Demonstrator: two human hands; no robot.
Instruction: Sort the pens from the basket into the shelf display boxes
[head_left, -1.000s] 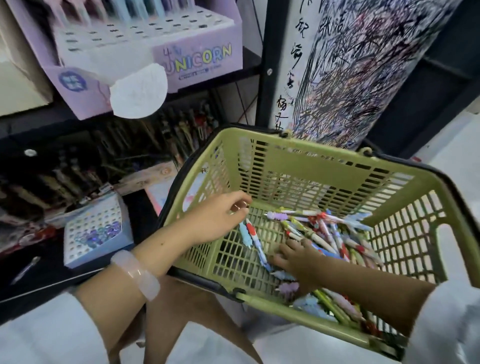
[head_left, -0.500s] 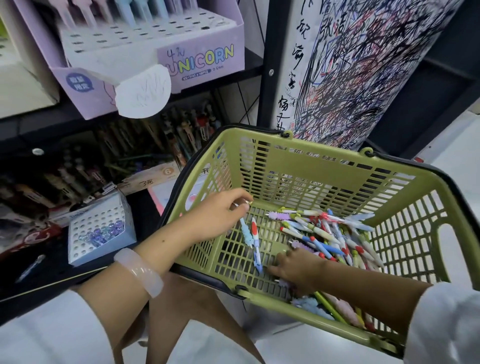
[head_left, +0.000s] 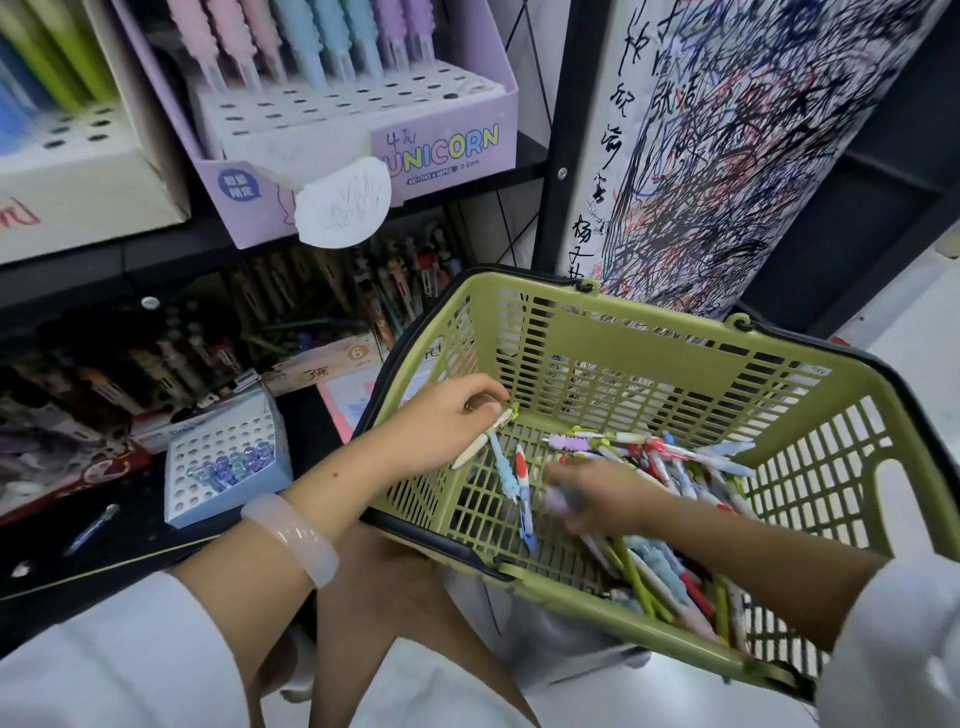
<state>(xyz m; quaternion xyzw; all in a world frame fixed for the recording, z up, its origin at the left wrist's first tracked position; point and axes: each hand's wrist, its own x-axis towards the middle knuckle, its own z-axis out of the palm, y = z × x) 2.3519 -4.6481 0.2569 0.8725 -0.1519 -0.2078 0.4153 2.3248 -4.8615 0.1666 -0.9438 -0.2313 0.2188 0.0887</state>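
I see my left hand (head_left: 447, 415) reaching over the near-left rim of the olive-green slatted plastic shopping basket (head_left: 670, 358), its fingers pinching a cream-barrelled pen with a green clip (head_left: 480, 439) that slants down toward the basket floor. My right hand (head_left: 602, 496) is low inside the basket among the heap of mixed coloured pens (head_left: 670, 467); it is blurred, with a pale purple pen (head_left: 558, 501) at its fingers, and I cannot tell whether it grips it. A light blue pen (head_left: 503, 467) and a white pen with red marks (head_left: 523, 480) lie side by side on the basket floor between my hands. On the shelf above left stands the lilac cardboard display box lettered UNICORN (head_left: 363, 150), with pastel pens upright in its holes. Lower left, a small pale blue perforated box (head_left: 228, 462) holds a few bluish pen tops
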